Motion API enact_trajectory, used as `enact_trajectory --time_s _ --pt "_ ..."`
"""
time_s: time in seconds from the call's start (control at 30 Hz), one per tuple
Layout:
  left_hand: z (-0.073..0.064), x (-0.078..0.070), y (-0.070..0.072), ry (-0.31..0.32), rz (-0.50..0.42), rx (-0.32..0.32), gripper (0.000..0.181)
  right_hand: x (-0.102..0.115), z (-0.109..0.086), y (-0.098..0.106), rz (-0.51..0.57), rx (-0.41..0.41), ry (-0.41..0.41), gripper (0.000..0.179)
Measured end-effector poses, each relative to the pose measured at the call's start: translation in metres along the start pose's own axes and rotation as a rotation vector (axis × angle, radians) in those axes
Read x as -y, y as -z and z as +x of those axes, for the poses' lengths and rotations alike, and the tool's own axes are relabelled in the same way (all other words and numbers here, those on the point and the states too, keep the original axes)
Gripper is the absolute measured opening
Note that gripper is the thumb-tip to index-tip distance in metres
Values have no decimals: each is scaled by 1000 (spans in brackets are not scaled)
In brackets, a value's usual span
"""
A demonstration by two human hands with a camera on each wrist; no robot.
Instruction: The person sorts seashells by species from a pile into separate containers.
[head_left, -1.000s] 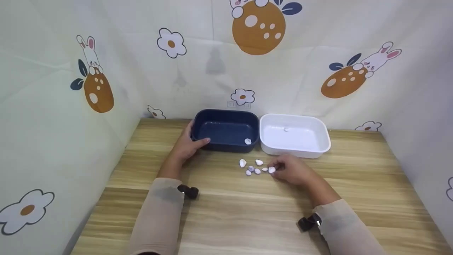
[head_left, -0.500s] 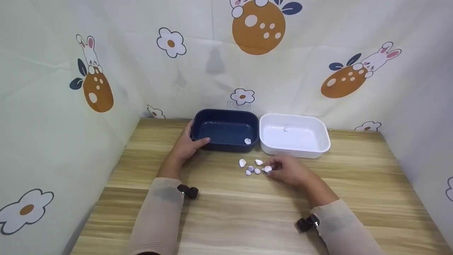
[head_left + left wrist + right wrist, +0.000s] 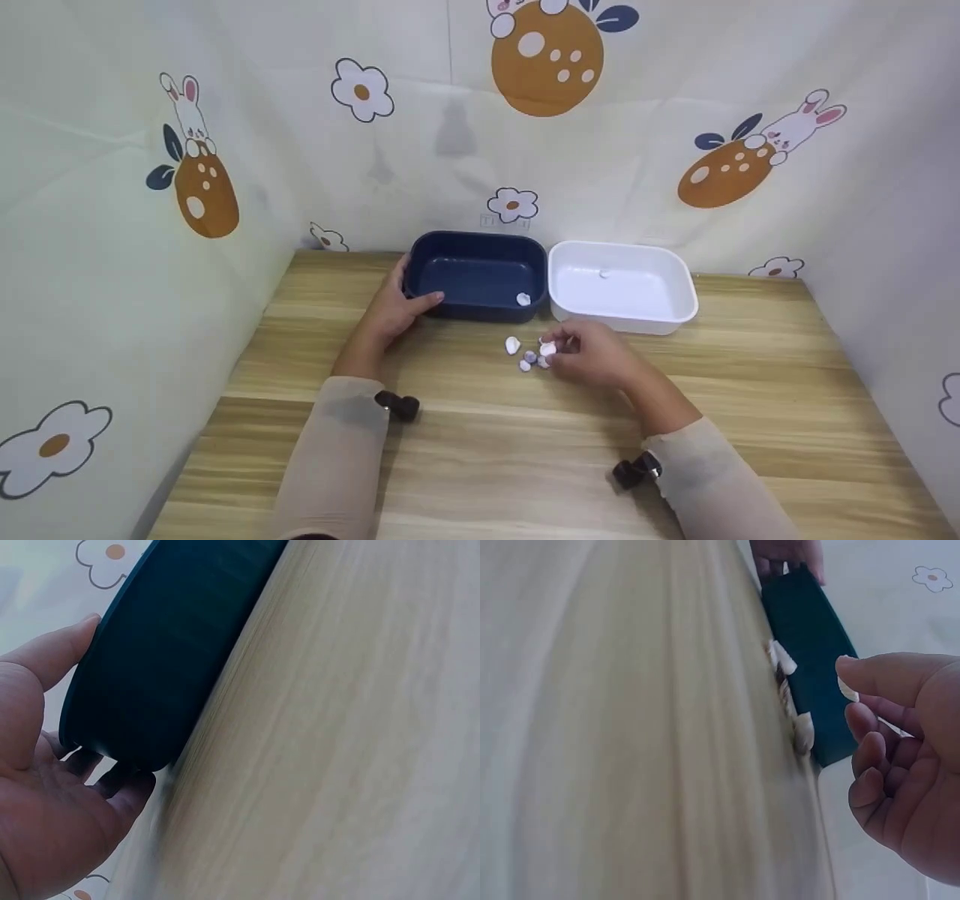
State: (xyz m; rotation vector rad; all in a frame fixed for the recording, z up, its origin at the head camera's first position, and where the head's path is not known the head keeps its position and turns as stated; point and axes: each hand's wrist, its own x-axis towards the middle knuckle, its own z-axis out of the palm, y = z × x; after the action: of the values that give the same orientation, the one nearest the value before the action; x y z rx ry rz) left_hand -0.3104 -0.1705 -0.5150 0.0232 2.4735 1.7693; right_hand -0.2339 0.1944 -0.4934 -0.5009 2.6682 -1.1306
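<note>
At its left end, my left hand (image 3: 391,309) grips the dark blue plastic bin (image 3: 480,312). The thumb lies over its rim, and in the left wrist view the curled fingers (image 3: 133,795) wrap round its corner. My right hand (image 3: 598,354) pinches a white seashell (image 3: 847,691) between thumb and forefinger, above the wood. Just left of those fingertips lie several small shells (image 3: 512,345), some white and some greyish, partly hidden by the hand. One white shell (image 3: 523,299) sits inside the blue bin at its front right.
A white bin (image 3: 660,327) stands against the blue one's right side, with a small white piece (image 3: 604,274) on its floor. Behind both bins rises a printed cloth backdrop (image 3: 420,172). Wood-grain tabletop (image 3: 480,450) stretches toward the forearms.
My right hand has moved left over the loose shells, carrying the pinched white shell along, and now covers some of them. The left hand keeps its hold on the blue bin.
</note>
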Motion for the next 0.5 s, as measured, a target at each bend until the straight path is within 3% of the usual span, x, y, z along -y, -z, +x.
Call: enact_trajectory --time_s 0.2,0.5 --pt "0 1 0 -23 -17 -2 107 20 12 8 -19 -58 23 21" --pt "0 1 0 4 -12 -6 108 39 38 24 -46 -108 29 24"
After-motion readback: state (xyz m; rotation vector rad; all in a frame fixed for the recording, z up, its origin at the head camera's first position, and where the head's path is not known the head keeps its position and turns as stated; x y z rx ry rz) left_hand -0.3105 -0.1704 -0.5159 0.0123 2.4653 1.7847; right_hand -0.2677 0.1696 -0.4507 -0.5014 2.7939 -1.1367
